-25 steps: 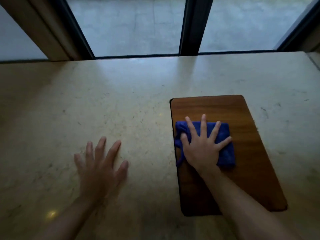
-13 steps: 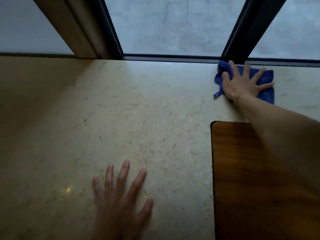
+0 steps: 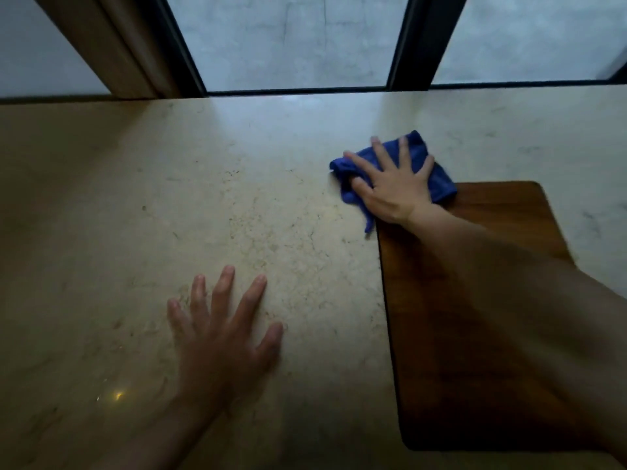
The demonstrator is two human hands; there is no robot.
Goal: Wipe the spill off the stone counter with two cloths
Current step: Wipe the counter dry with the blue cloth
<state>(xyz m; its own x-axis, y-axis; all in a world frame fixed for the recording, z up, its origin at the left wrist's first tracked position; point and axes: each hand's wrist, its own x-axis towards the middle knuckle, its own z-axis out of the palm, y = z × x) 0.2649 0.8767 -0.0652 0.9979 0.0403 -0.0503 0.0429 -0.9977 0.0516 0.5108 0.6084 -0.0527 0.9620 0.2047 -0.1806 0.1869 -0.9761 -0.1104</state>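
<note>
Cloth (image 3: 437, 179) has come back from the window edge, where it was half a second ago, to the counter (image 3: 237, 205) just off the far left corner of the board (image 3: 502, 232), its near edge just touching or overlapping that corner. A second ago it lay on the board itself, so the right hand (image 3: 393, 189) has carried it out to the far rim of the stone and is now dragging it back toward the person. That reads as one full stroke of wiping across the far part of the counter, with the return pass under way.

Right hand lies flat on the cloth, fingers spread and straight, pressing it down rather than pinching it. Left hand (image 3: 220, 337) is spread flat on bare stone near the person, well apart from the cloth and holding nothing; it has scarcely shifted and seems only to brace.

Blue and bunched, the cloth is folded into a rough pad, with a crumpled lump under the thumb side and a thin tail trailing toward the board. It looks soft and limp. Only one cloth shows; the second is not in view. No wet patch or spill can be made out on the dim, veined stone, so how much is left to wipe I cannot tell.
</note>
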